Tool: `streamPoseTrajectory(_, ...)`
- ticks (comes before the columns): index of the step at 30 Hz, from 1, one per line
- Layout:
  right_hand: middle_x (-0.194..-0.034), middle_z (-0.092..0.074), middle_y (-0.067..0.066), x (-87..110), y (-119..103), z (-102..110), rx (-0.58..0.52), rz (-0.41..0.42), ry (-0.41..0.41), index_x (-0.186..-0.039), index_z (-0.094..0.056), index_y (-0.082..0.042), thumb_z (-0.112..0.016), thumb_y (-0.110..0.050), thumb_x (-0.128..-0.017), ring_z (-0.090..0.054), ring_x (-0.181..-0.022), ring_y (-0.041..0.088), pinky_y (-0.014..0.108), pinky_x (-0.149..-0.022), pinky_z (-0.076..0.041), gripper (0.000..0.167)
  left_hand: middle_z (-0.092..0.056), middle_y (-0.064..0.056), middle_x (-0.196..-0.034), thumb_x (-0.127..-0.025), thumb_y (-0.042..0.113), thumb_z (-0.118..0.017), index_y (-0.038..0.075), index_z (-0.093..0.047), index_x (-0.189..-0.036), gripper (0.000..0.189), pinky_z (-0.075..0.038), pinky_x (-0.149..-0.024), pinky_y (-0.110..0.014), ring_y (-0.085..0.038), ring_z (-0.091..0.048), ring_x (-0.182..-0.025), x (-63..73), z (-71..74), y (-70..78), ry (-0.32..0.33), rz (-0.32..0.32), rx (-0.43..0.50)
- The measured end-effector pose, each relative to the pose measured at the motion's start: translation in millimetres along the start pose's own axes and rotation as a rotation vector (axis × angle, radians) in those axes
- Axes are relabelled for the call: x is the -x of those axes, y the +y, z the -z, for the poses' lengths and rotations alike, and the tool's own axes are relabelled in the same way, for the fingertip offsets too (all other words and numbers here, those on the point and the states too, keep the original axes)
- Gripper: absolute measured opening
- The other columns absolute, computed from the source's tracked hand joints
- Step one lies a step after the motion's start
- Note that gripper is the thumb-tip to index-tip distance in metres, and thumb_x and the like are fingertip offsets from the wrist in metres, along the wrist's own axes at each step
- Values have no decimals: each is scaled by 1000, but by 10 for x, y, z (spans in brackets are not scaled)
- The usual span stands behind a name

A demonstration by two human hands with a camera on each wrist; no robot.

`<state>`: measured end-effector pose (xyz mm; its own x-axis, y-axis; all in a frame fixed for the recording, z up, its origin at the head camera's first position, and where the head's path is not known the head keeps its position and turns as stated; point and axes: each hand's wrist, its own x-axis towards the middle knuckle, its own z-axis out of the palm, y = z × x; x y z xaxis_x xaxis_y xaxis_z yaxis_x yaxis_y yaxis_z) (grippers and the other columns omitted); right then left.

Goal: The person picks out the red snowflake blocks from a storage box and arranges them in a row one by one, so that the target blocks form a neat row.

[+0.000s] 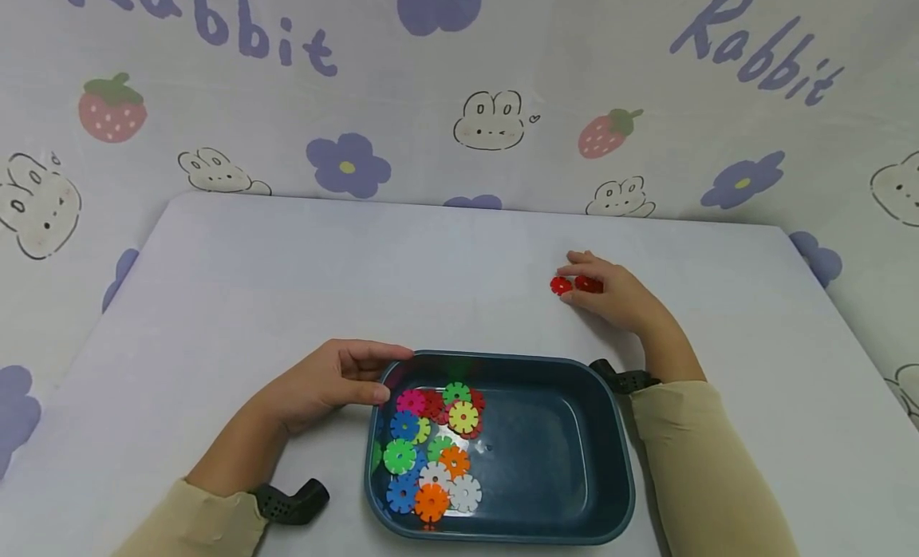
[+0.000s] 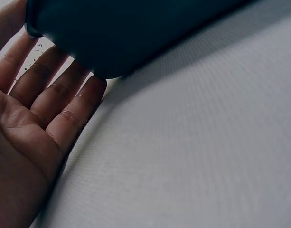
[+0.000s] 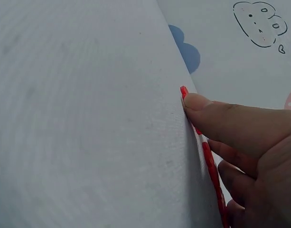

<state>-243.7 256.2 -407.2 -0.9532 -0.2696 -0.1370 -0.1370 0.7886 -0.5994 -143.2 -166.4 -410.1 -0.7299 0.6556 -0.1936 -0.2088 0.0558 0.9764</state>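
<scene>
Holding multicoloured notched discs (image 1: 400, 456) toward nine o'clock, the dark teal tray (image 1: 553, 453) meets the left hand (image 1: 337, 381) at its ten-o'clock corner, thumb and index finger apart. Beyond it at one o'clock, the right hand (image 1: 619, 296) arches over red discs (image 1: 561, 286) on the white tabletop (image 1: 359, 278), thumb touching one; whether it pinches cannot be told. Only the left wrist view shows the remaining left fingers (image 2: 62, 90) outstretched against the tray's outer wall (image 2: 112, 33).

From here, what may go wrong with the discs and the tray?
The right hand touches one red disc; it might nudge the second red disc, which lies close by. The left hand touches the tray; a push there could perhaps slide it and shift the overlapping discs inside.
</scene>
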Motion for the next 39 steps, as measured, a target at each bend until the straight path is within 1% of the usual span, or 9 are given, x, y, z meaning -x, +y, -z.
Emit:
streamPoseTrajectory(5,-157,-38,11,-8,-10,-14,16,-6,24,-132,-62,-10,-66,-20,-93,-19,-151,33,60,-115,-27,41,-59,-11,-139,-90,6,-68,7,-58,-136,47,-53,-96,-36,-28,-59,-125,0,-2,-2,4,6,2)
streamPoseTrajectory(13,-156,-40,8,-18,-7,-29,43,-32,66,-133,-62,-10,-63,-23,-96,-19,-151,30,60,-117,-22,39,-59,-11,-138,-90,6,-68,7,-58,-135,46,-53,-95,-35,-28,-60,-124,0,-13,9,7,8,0)
streamPoseTrajectory(23,-155,-40,8,-31,18,-38,50,-40,79,-134,-60,-11,-63,-23,-95,-21,-151,29,56,-118,-23,40,-58,-12,-139,-90,6,-67,6,-58,-136,46,-53,-96,-35,-28,-59,-125,2,-17,12,5,5,-2)
streamPoseTrajectory(39,-156,-39,7,14,-16,-29,44,-70,88,-134,-60,-13,-63,-28,-95,-22,-150,30,58,-115,-28,41,-58,-12,-139,-91,6,-67,5,-57,-136,47,-53,-95,-35,-28,-59,-124,9,-21,12,7,7,-7)
